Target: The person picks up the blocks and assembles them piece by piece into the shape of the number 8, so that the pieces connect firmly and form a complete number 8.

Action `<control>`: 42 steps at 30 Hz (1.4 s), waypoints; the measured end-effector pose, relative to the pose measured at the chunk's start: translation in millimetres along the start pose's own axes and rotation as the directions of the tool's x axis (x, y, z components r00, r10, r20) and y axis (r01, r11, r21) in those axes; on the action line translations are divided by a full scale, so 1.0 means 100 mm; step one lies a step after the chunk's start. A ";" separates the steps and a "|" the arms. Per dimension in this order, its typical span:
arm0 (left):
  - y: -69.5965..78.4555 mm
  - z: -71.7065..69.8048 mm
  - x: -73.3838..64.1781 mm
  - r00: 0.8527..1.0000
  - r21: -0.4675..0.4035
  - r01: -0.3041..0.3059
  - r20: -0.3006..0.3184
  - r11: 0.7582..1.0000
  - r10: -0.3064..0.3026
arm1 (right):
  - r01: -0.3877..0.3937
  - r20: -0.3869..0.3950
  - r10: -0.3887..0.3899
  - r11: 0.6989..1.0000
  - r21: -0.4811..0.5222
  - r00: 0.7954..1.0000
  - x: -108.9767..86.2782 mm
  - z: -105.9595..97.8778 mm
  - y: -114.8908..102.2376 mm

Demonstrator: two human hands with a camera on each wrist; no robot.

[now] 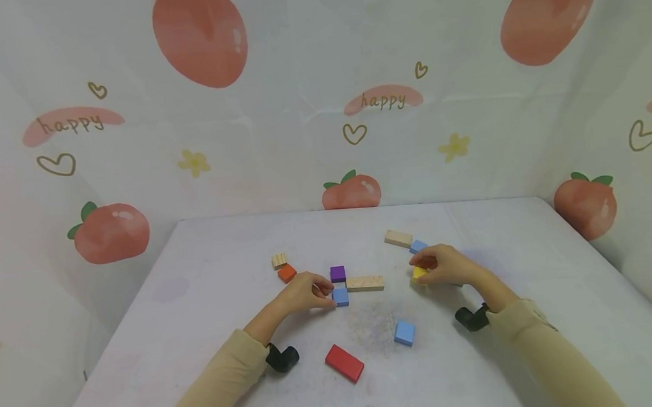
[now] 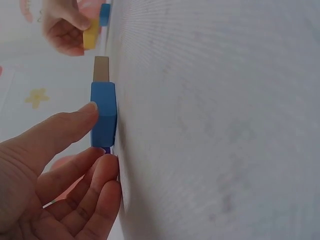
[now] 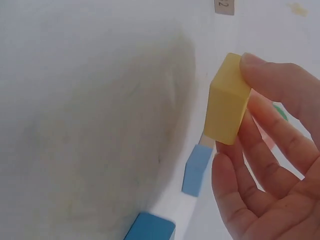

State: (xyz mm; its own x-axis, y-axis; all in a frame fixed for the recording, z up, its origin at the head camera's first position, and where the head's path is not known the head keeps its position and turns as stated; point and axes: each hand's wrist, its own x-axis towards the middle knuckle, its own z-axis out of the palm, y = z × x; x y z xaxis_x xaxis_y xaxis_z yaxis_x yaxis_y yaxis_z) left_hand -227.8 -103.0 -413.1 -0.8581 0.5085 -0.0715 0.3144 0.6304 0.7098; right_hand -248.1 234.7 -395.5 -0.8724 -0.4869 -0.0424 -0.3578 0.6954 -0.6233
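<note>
The right hand pinches a smooth, plain yellow rectangular block with crisp edges, between the white table's middle and its far right corner. Well apart, the left hand pinches a flat-faced light-blue block, near a purple block and speckled wooden plank.

**Soft, muted light over a pale table**

From where I stand, even, rather subdued light spreads over the white table and the printed backdrop, whose whites turn grey. Soft-edged shadows beneath the sleeves suggest light from above. The left wrist view is dimmer and cooler, a fine ripple pattern crossing the tabletop, the distant right hand slightly soft. In the right wrist view, a broad, blurry shadow darkens the surface; a printed yellow flower is out of focus.
</note>
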 end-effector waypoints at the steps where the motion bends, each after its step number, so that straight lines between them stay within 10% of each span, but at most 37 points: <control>1: 0.00 0.00 0.00 1.000 0.003 -0.006 -0.001 1.000 0.006 | 0.010 -0.001 -0.010 1.000 0.002 1.000 0.01 0.00 0.00; 42: 0.02 -0.02 -0.01 1.000 -0.004 0.018 0.016 1.000 -0.018 | 0.129 0.012 -0.130 0.991 0.037 0.991 0.34 0.21 -0.15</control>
State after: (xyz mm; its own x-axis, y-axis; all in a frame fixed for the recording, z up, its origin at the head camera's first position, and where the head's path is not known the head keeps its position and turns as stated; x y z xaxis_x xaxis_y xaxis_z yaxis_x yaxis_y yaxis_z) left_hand -227.0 -103.5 -410.1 -0.8570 0.5064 -0.0953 0.2974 0.6372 0.7110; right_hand -265.4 197.1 -404.0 -0.8145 -0.5794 0.0291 -0.4548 0.6065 -0.6521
